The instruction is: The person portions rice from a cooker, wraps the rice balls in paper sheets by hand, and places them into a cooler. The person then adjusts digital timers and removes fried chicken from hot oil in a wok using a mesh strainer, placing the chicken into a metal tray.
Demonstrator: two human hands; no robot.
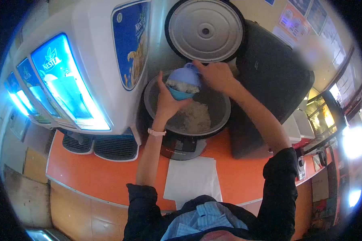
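Note:
Above an open rice cooker (225, 112), my left hand (167, 98) is wrapped round a small turquoise bowl (180, 94) with white rice (183, 86) in it. My right hand (218, 76) grips the handle end of a light-blue rounded scoop (184, 76), tilted over the bowl with its edge against the rice. More cooked rice (195, 118) lies in the bottom of the pot, mostly toward its front right. Some of the pot's inside is hidden behind my hands.
The cooker's round metal lid (205, 30) stands raised behind the pot. A white drink dispenser (88, 60) is close on the left, a large dark case (265, 92) on the right. White paper (193, 176) lies on the orange counter (108, 172) in front.

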